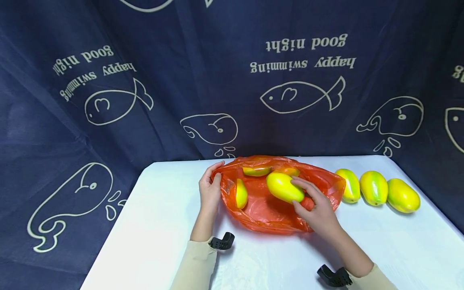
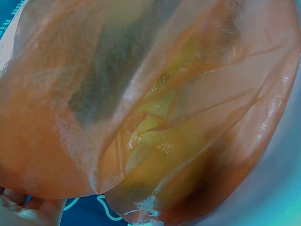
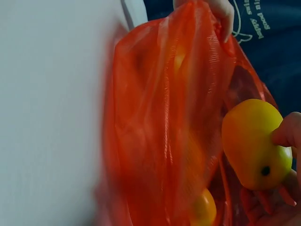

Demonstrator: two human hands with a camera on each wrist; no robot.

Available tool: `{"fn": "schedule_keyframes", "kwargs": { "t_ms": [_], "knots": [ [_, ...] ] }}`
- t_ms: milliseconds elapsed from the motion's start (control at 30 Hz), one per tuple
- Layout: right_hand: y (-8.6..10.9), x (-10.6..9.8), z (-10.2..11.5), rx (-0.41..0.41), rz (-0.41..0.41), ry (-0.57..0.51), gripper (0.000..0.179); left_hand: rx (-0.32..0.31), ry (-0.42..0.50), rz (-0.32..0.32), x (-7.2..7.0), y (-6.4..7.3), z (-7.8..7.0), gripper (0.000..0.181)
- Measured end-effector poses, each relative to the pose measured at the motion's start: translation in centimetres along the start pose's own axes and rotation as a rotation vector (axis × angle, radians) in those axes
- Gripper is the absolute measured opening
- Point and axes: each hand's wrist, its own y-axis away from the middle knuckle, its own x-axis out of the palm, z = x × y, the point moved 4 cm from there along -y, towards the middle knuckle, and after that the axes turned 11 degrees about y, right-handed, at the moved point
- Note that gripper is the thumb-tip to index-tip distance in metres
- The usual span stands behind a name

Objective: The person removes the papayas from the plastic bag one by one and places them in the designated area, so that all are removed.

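Observation:
A red plastic bag (image 1: pixel 261 217) lies with its mouth wide on the table. My left hand (image 1: pixel 211 189) grips its left rim between thumb and fingers. Over the mouth, my right hand (image 1: pixel 319 211) holds a yellow mango (image 1: pixel 284 187) by its right end. The right wrist view shows a dark spot on this mango (image 3: pixel 254 141), with thumb and fingers around it. Inside the bag are a mango (image 1: pixel 241 194) at the left, another (image 1: pixel 256 171) at the back, and a third partly behind the held one. Bag film (image 2: pixel 155 127) fills most of the left wrist view.
Right of the bag, three yellow-green mangoes stand in a row: a near one (image 1: pixel 349 185), a middle one (image 1: pixel 373 188) and an outer one (image 1: pixel 403 195). The white table (image 1: pixel 145 225) ends at a dark blue curtain (image 1: pixel 217 72) with fish drawings.

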Motion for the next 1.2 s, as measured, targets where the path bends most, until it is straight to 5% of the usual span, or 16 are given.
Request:
{"fn": "schedule_keyframes", "kwargs": {
  "t_ms": [500, 867, 1200],
  "knots": [
    [2.5, -4.9, -0.9, 0.038, -0.183, 0.052, 0.065, 0.001, 0.017, -0.002, -0.2, -0.2, 0.0, 0.034],
    [4.0, -8.0, -1.6, 0.038, -0.294, -0.043, 0.071, 0.002, 0.044, -0.007, 0.0, -0.2, -0.3, 0.035],
    [6.4, -10.3, -4.7, 0.258, -0.35, 0.038, 0.069, 0.023, 0.02, -0.005, -0.1, -0.1, 0.0, 0.035]
  ]
}}
